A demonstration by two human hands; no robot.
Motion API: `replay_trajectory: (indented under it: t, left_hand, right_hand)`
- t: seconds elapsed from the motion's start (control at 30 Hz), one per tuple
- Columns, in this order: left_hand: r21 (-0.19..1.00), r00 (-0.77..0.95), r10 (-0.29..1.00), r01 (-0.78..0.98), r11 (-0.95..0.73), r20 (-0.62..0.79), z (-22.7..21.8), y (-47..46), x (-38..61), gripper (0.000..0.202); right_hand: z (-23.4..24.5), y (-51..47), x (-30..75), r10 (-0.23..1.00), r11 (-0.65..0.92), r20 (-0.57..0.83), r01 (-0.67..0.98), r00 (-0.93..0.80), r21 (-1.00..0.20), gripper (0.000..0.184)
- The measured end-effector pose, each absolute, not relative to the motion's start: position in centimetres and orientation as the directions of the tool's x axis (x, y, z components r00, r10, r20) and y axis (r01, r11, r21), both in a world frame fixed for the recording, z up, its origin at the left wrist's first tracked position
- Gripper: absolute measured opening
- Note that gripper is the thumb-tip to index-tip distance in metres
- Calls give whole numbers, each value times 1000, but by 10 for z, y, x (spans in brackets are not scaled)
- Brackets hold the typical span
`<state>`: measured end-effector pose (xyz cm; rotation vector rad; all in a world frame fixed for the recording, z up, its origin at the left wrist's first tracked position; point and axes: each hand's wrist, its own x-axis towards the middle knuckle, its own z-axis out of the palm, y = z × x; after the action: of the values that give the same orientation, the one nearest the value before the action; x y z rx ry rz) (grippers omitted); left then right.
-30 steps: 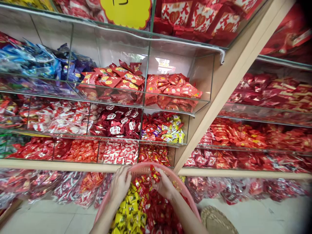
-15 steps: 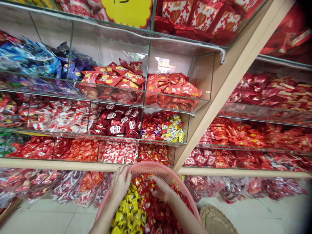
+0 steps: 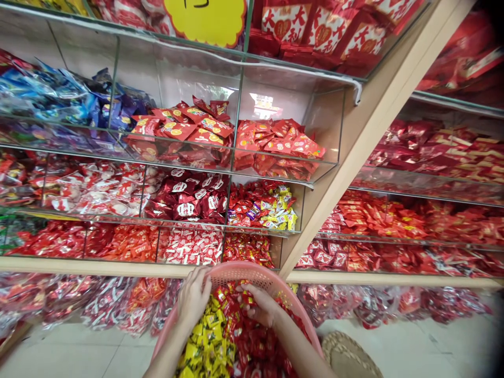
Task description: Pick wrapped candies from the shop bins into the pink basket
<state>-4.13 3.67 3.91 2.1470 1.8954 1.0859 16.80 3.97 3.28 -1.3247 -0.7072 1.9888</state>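
Observation:
A pink plastic basket with a perforated wall stands at the bottom centre, below the shelves. Yellow-wrapped candies fill its left side and red-wrapped candies its right. My left hand is closed over the basket's left rim, near the far side. Inside the basket, my right hand reaches over the red pile. Its curled fingers and thumb are closed around a red-wrapped candy. Other red candies lie just under that hand, and its palm side is partly hidden.
Glass-fronted shelves of wrapped sweets rise ahead, split by a slanting wooden post. Plastic bags of candy sit beneath the bottom ledge. A round woven-edged stool or mat is right of the basket, on the tiled floor.
The view has shifted very slightly. Both hands stay in nearly the same places, with only a small movement of the right fingers around the red candy.

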Motion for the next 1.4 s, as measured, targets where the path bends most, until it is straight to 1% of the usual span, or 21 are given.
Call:
replay_trajectory:
  t: [0.1, 0.27, 0.43, 0.6, 0.73, 0.97, 1.07, 1.13, 1.2, 1.27, 1.3, 1.33, 1.37, 1.4]
  left_hand:
    - [495, -11, 899, 838, -230, 438, 40, 36, -42, 27]
    - [501, -13, 902, 835, -228, 431, 39, 36, -41, 27]
    - [509, -5, 908, 829, -231, 420, 38, 37, -42, 27]
    - [512, 1, 906, 825, -239, 422, 37, 37, -43, 28]
    - [515, -5, 898, 821, -247, 439, 38, 36, -43, 28]
    - [510, -6, 900, 826, -241, 436, 42, 35, -41, 28]
    - [501, -5, 896, 830, -243, 444, 41, 36, -41, 28]
    - [496, 0, 895, 833, -247, 446, 41, 36, -41, 28]
    - [492, 4, 893, 834, -251, 449, 40, 36, -41, 28]
    - [489, 2, 889, 834, -254, 458, 39, 36, -41, 28]
    - [489, 1, 887, 834, -255, 461, 39, 36, -41, 28]
    - [490, -1, 888, 835, -253, 460, 39, 36, -42, 28]
    - [491, -3, 890, 834, -249, 456, 39, 36, -42, 28]
    - [493, -3, 892, 834, -246, 451, 39, 36, -42, 28]
  right_hand:
    - [32, 40, 167, 709, -702, -632, -239, -313, -670, 22]
    - [29, 39, 168, 696, -705, -631, -163, -342, -690, 26]
    - [28, 38, 169, 676, -726, -645, -175, -356, -665, 28]
    - [31, 38, 166, 681, -732, -670, -248, -297, -634, 19]
    - [23, 40, 165, 690, -723, -650, -243, -319, -647, 14]
    - [19, 45, 159, 717, -695, -615, -267, -329, -667, 31]
    - [23, 46, 156, 736, -672, -574, -288, -358, -682, 34]
    - [24, 45, 156, 758, -642, -538, -276, -370, -715, 34]
    - [25, 43, 157, 784, -597, -512, -198, -351, -778, 34]
    - [24, 39, 157, 839, -488, -461, -23, -291, -873, 31]
    - [23, 36, 157, 878, -385, -398, 102, -265, -917, 27]
    - [22, 33, 157, 913, -256, -318, 246, -255, -935, 21]
    - [21, 30, 157, 934, -118, -237, 396, -266, -911, 15]
    - [21, 27, 156, 938, 12, -176, 537, -298, -844, 11]
